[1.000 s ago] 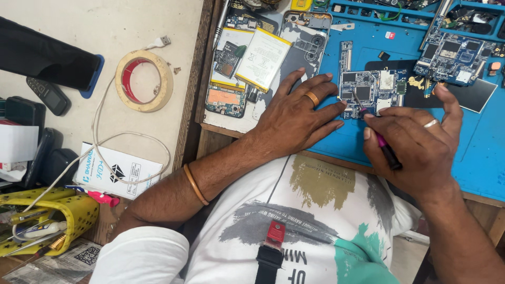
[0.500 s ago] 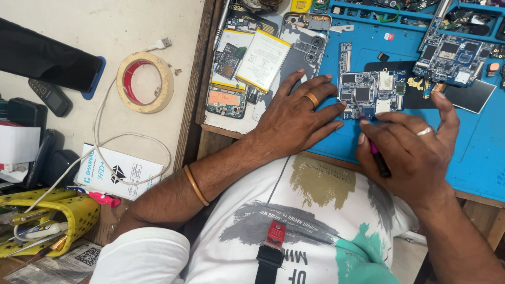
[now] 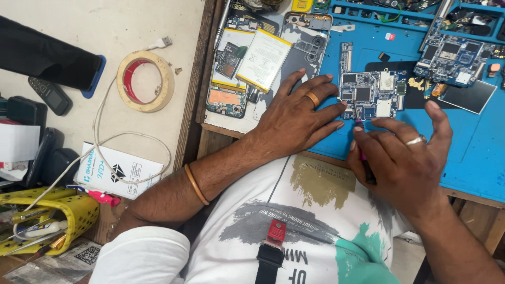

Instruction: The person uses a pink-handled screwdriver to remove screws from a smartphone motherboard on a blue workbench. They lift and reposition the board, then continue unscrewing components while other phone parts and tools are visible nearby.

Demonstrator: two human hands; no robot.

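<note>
A small green-blue circuit board (image 3: 371, 92) lies on the blue work mat (image 3: 473, 152). My left hand (image 3: 297, 118), with a gold ring, rests flat on the mat, its fingertips pressing the board's left edge. My right hand (image 3: 407, 158), with a silver ring, grips a thin pink-handled tool (image 3: 362, 147) like a pen. The tool's metal tip touches the lower part of the board. The right index finger stretches out past the board's right side.
An opened phone with its yellow-edged battery (image 3: 263, 60) lies left of the mat. A second circuit board (image 3: 455, 58) and a dark square plate (image 3: 469, 96) sit at the mat's right. A tape roll (image 3: 144, 80), white cable, black handsets and a yellow basket (image 3: 63, 215) fill the left bench.
My right hand has moved up and left, bringing the tool tip from below the board onto its lower edge. The left hand has stayed in place on the board.
</note>
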